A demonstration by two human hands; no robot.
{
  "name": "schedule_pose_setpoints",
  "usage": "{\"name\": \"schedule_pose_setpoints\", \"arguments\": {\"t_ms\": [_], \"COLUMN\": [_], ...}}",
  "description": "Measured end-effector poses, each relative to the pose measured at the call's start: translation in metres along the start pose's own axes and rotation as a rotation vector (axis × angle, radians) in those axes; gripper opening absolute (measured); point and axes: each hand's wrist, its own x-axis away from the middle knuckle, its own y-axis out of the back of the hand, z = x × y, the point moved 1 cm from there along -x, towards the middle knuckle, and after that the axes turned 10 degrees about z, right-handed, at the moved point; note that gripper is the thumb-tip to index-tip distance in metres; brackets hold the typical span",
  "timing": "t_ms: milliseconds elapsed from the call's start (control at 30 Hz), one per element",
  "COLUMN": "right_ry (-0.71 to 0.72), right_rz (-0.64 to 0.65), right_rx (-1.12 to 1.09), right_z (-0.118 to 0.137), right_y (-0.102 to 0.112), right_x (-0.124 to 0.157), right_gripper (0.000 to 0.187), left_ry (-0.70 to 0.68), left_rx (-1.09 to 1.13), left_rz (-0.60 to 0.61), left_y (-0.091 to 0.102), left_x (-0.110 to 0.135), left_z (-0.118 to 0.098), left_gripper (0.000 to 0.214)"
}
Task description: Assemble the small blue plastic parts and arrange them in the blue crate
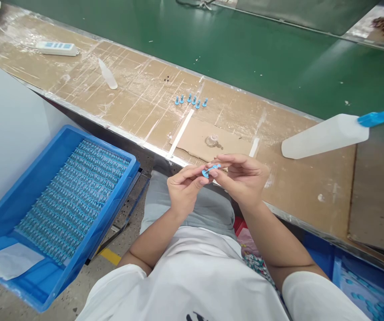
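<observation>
Between both hands, just in front of the bench edge, is a small blue part (206, 173) with a round flat base and a dark stem. My left hand (185, 183) pinches its base end between thumb and fingers. With thumb and fingertips, my right hand (243, 176) grips the other end, where a blue tip shows. Beyond the hands, a small clear cup (212, 140) sits on a cardboard sheet (192, 133). Farther back, several similar blue parts (194, 100) stand upright on the bench.
A blue crate (133, 161) at left holds rows of blue parts and a white sheet (11, 260). On the bench are a white squeeze bottle (108, 75), a power strip (57, 48) and a large white bottle (325, 136) with a blue nozzle. A green belt (245, 53) runs behind.
</observation>
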Motion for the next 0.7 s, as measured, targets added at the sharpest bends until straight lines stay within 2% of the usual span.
{"name": "schedule_pose_setpoints", "arguments": {"t_ms": [133,367,567,700], "right_ry": [-0.045,-0.169,-0.085,0.005], "right_rz": [-0.011,0.071,0.069,0.119], "right_rx": [-0.042,-0.188,-0.182,-0.182], "right_z": [0.0052,0.002,0.0046,0.0093], "right_y": [-0.0001,0.0002,-0.0026,-0.0033], "right_x": [-0.0023,-0.0006,0.0009,0.0009], "right_gripper": [0.035,0.041,0.036,0.037], "left_ry": [0.029,-0.009,-0.023,-0.046], "left_rx": [-0.015,0.018,0.037,0.018], "left_rz": [0.006,0.076,0.128,0.146], "left_y": [-0.0003,0.0018,-0.0021,-0.0018], "left_x": [0.002,0.0004,0.0038,0.0063], "left_z": [0.0003,0.0011,-0.0017,-0.0025], "left_gripper": [0.028,0.017,0.016,0.017]}}
